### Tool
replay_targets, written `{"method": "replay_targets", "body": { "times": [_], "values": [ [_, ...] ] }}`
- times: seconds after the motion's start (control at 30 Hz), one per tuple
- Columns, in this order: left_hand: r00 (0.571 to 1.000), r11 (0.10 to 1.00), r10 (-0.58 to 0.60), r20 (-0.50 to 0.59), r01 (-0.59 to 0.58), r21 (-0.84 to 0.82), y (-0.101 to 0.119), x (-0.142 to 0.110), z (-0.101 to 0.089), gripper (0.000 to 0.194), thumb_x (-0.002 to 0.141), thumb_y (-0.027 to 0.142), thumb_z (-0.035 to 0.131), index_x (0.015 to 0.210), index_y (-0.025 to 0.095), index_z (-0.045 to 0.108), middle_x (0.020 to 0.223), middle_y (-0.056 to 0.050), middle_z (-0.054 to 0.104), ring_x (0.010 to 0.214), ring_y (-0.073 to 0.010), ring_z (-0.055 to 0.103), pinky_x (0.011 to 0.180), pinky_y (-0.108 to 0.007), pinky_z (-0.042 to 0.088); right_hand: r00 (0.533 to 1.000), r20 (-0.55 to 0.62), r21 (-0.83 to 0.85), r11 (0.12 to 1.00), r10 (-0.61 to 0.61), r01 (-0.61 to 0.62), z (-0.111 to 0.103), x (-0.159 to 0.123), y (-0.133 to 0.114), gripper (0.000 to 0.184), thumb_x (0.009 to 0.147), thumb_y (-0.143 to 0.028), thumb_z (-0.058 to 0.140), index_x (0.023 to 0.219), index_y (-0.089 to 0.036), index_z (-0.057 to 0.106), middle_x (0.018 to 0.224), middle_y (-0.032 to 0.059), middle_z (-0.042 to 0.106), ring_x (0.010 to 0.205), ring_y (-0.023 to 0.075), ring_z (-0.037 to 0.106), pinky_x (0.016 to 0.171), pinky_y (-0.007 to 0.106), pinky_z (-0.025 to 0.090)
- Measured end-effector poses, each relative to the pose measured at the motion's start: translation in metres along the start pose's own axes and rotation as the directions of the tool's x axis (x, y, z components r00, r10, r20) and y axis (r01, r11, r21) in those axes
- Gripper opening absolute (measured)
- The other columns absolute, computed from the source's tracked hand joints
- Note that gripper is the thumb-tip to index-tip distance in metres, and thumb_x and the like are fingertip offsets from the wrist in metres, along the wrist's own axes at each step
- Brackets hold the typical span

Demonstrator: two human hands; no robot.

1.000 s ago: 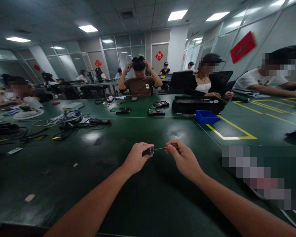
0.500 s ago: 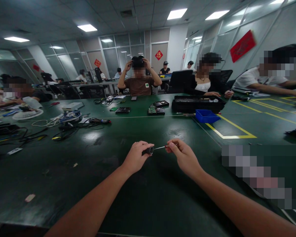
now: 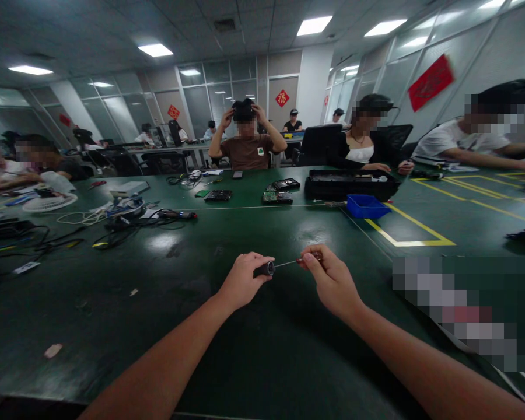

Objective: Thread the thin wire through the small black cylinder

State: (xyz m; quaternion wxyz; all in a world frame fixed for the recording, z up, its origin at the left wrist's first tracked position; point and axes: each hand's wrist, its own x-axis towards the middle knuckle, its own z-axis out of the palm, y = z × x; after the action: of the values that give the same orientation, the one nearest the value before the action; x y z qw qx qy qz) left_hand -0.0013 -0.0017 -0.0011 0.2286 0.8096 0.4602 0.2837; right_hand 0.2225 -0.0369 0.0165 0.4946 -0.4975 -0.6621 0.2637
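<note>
My left hand (image 3: 244, 279) is closed around a short black cylindrical part (image 3: 268, 269) whose round, hollow-looking end faces right. In my right hand (image 3: 326, 271) is a screwdriver (image 3: 286, 264) with a red handle, gripped between thumb and fingers. Its thin metal shaft points left, and the tip is at the open end of the cylinder; whether it goes inside cannot be made out. Both hands are held above the green table (image 3: 245, 361), in front of me. Most of the screwdriver's handle is hidden by my fingers.
Hard drives (image 3: 277, 198) lie farther back near a blue bin (image 3: 366, 206) and a long black housing (image 3: 352, 185). Tangled cables (image 3: 126, 216) and a white fan guard (image 3: 50, 201) are on the left. Several people sit around, one person (image 3: 247, 146) straight across.
My right hand and the screwdriver have shifted slightly right. The cylinder in my left hand has moved a little right and down.
</note>
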Motion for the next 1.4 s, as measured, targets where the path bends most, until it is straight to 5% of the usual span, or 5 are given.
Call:
{"method": "replay_targets", "body": {
  "times": [0.4, 0.7, 0.87, 1.1, 1.4],
  "values": [
    [0.991, 0.971, -0.107, -0.075, 0.088, -0.224, -0.002, 0.001, -0.002, 0.037, 0.085, 0.021, 0.071, 0.121, 0.026, 0.065, 0.121, -0.004, 0.064, 0.112, -0.0219, 0.06, 0.101, -0.038, 0.047, 0.995, -0.101, -0.074, 0.997, 0.01, -0.018, -0.007, 0.003, -0.002, 0.023, 0.099, -0.042, 0.046, 0.093, -0.023, 0.059, 0.083, 0.0044, 0.069, 0.081, 0.0231, 0.066, 0.074, 0.037, 0.048],
    [0.945, 0.767, -0.325, -0.04, 0.239, -0.595, -0.007, 0.01, -0.012, 0.04, 0.095, 0.03, 0.051, 0.134, 0.02, 0.047, 0.113, -0.009, 0.062, 0.091, -0.017, 0.063, 0.08, -0.031, 0.051, 0.991, -0.131, -0.055, 0.998, 0.015, -0.023, -0.008, 0.003, -0.002, 0.023, 0.099, -0.043, 0.046, 0.095, -0.023, 0.059, 0.084, 0.0046, 0.068, 0.081, 0.0229, 0.066, 0.073, 0.037, 0.049],
    [0.967, 0.931, -0.254, -0.004, 0.244, -0.271, 0.005, 0.014, -0.022, 0.036, 0.09, 0.052, 0.058, 0.107, 0.02, 0.06, 0.092, -0.004, 0.064, 0.079, -0.0185, 0.06, 0.07, -0.03, 0.046, 0.992, -0.129, -0.055, 0.998, 0.014, -0.021, -0.009, 0.003, -0.001, 0.023, 0.1, -0.043, 0.046, 0.095, -0.023, 0.059, 0.086, 0.0046, 0.069, 0.083, 0.0228, 0.066, 0.075, 0.037, 0.049],
    [0.976, 0.967, -0.066, 0.206, 0.011, 0.254, 0.007, 0.036, -0.002, 0.028, 0.091, 0.036, 0.059, 0.115, 0.023, 0.066, 0.107, -0.009, 0.065, 0.096, -0.0256, 0.062, 0.08, -0.034, 0.047, 0.994, -0.106, -0.041, 0.999, 0.02, -0.025, -0.008, 0.003, -0.002, 0.024, 0.099, -0.043, 0.046, 0.096, -0.023, 0.059, 0.088, 0.0058, 0.069, 0.085, 0.024, 0.068, 0.076, 0.038, 0.051],
    [0.969, 0.952, -0.088, 0.232, 0.013, 0.307, 0.001, 0.041, 0.009, 0.014, 0.089, 0.03, 0.064, 0.098, 0.019, 0.064, 0.096, -0.009, 0.063, 0.084, -0.0243, 0.062, 0.076, -0.034, 0.047, 0.996, -0.083, -0.033, 0.999, 0.013, -0.016, -0.009, 0.003, -0.002, 0.023, 0.099, -0.043, 0.047, 0.096, -0.024, 0.059, 0.087, 0.0053, 0.069, 0.084, 0.0235, 0.068, 0.076, 0.037, 0.051]
  ]
}}
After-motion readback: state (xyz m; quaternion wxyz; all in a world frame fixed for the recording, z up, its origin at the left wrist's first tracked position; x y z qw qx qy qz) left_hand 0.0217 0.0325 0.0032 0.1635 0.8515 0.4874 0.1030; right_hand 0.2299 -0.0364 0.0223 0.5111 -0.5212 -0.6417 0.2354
